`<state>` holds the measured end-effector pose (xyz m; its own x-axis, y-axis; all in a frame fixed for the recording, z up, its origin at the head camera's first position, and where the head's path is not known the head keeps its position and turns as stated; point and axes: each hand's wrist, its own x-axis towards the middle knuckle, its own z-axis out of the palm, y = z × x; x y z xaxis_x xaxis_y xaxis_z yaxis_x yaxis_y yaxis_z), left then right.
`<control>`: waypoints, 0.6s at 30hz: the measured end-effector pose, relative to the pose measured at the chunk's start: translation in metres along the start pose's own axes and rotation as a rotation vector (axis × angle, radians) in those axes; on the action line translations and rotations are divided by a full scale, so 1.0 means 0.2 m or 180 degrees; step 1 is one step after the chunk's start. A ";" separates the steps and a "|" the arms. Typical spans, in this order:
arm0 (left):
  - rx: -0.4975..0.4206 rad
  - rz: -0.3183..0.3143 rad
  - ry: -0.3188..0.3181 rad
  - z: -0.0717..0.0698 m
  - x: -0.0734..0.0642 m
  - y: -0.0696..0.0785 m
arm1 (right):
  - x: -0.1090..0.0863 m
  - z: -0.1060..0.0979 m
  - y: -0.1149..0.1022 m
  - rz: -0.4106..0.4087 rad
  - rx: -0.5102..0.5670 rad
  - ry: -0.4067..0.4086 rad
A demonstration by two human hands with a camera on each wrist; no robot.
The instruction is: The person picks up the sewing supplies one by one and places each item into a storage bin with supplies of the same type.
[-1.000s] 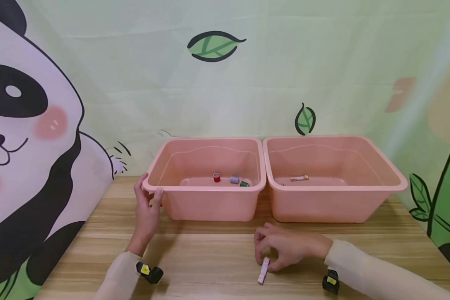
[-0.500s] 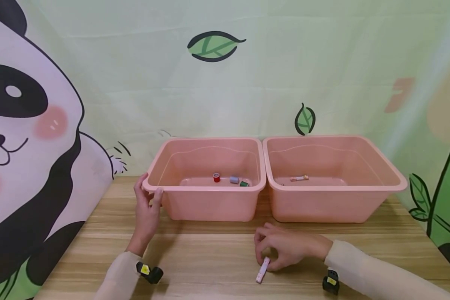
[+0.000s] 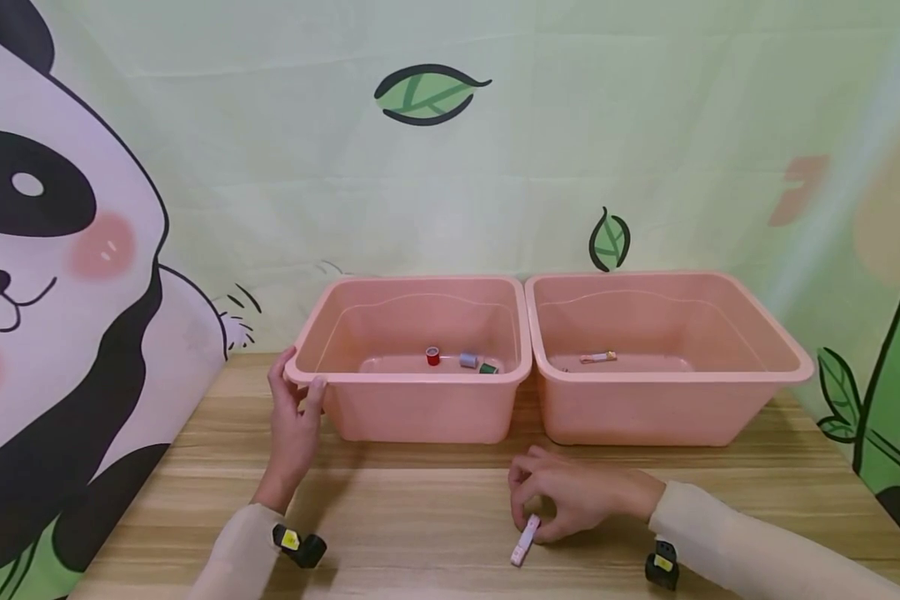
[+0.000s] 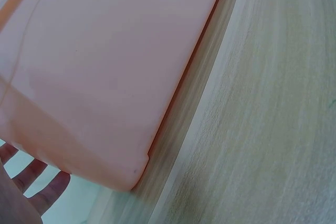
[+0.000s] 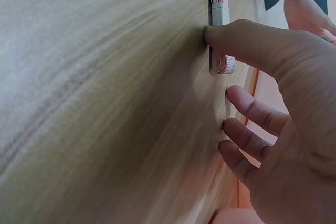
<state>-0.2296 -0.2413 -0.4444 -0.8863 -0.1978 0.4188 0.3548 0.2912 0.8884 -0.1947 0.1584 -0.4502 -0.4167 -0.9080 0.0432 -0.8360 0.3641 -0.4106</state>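
My left hand [image 3: 294, 433] grips the front left corner of the left pink plastic tub [image 3: 420, 408], thumb at the front, fingers along its left side. In the left wrist view, the fingertips [image 4: 55, 187] lie against the tub's wall. On the table in front of the tubs, my right hand [image 3: 570, 492] pinches a folded tape measure [image 3: 524, 542] near one end. The right wrist view shows this tape measure [image 5: 223, 61] pink and white with a pale paper band, the thumb [image 5: 236, 38] across it. The index finger is mostly hidden there.
Inside the left tub lie a red thread spool [image 3: 433, 357], a grey-blue spool [image 3: 468, 360] and a green spool [image 3: 488, 368]. The right pink tub [image 3: 645, 412] stands beside it and contains another folded tape measure [image 3: 598, 357]. A printed cloth [image 3: 450, 192] hangs behind.
The tape measure's free end has swung slightly to the left in my right hand. Both hands and the tubs stay in place.
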 end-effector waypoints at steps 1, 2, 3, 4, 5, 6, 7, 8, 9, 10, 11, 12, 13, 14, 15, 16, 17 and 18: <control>-0.0003 0.0008 0.0001 0.00 0.00 0.00 | 0.00 0.00 0.00 0.0004 0.0001 -0.0003; -0.0008 0.0013 0.0003 0.00 0.00 0.01 | 0.00 0.00 0.00 0.0008 0.0003 -0.0006; -0.0005 0.0022 0.0002 0.00 0.00 0.01 | 0.00 -0.01 0.00 0.0014 0.0011 -0.0010; 0.0004 0.0028 0.0002 0.00 0.00 0.01 | 0.00 -0.01 0.00 0.0021 0.0018 -0.0015; 0.0004 0.0025 0.0003 0.00 0.00 0.01 | 0.00 -0.01 0.00 0.0028 0.0018 -0.0019; 0.0005 0.0020 0.0006 0.00 0.01 0.01 | 0.00 -0.01 0.00 0.0036 0.0023 -0.0026; 0.0009 0.0020 0.0005 0.01 0.01 0.00 | -0.01 -0.01 0.00 0.0043 0.0029 -0.0031; 0.0013 0.0021 0.0002 0.01 0.01 0.00 | -0.01 -0.01 0.00 0.0053 0.0040 -0.0035; 0.0022 0.0019 -0.0002 0.01 0.01 0.00 | -0.01 -0.02 -0.01 0.0063 0.0062 -0.0041; 0.0025 0.0008 -0.0002 0.01 0.01 -0.01 | -0.01 -0.02 -0.01 0.0078 0.0074 -0.0045; 0.0024 -0.0001 -0.0001 0.00 0.01 -0.01 | -0.01 -0.03 -0.01 0.0088 0.0094 -0.0042; 0.0028 -0.0008 0.0003 0.00 0.01 -0.01 | -0.01 -0.03 -0.01 0.0100 0.0114 -0.0033; 0.0034 -0.0012 0.0004 0.00 0.01 -0.01 | 0.00 -0.04 -0.02 0.0106 0.0124 -0.0017; 0.0035 -0.0013 0.0005 0.00 0.01 -0.02 | 0.00 -0.04 -0.02 0.0119 0.0138 -0.0006; 0.0036 -0.0020 0.0008 0.00 0.00 -0.02 | 0.00 -0.05 -0.03 0.0123 0.0143 0.0011; 0.0037 -0.0022 0.0008 0.00 0.00 -0.02 | 0.00 -0.06 -0.03 0.0125 0.0134 0.0030; 0.0032 -0.0015 0.0005 0.00 0.01 -0.02 | 0.00 -0.07 -0.04 0.0126 0.0128 0.0046; 0.0021 -0.0008 -0.0003 0.00 0.01 -0.02 | 0.00 -0.08 -0.05 0.0129 0.0115 0.0058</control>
<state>-0.2316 -0.2427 -0.4466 -0.8875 -0.1977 0.4163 0.3505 0.2969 0.8883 -0.1926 0.1574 -0.4317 -0.4566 -0.8886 0.0424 -0.8050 0.3924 -0.4450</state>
